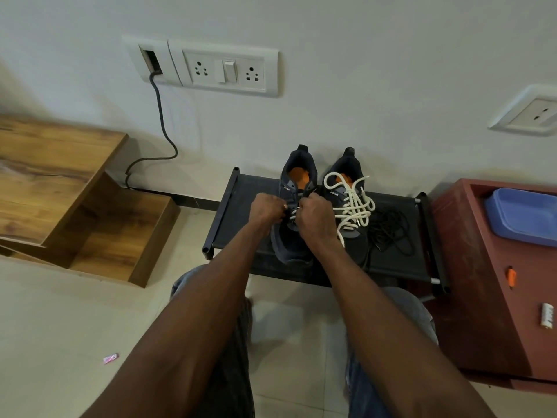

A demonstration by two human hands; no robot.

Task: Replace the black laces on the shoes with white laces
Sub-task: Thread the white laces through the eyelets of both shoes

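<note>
your left hand (pixel 266 208) and right hand (pixel 315 214) both pinch the white lace (pixel 294 211) over the left shoe (pixel 294 206) on the black rack (pixel 241 212), so pull both ends evenly and keep the lace flat through each hole.

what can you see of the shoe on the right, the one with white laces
The right shoe is a dark navy trainer with an orange insole and a small white logo on its side. It stands upright on the black rack, heel toward the wall, beside the other shoe. A thick white lace runs through its eyelets, ends loose. Neither hand touches it.
</note>
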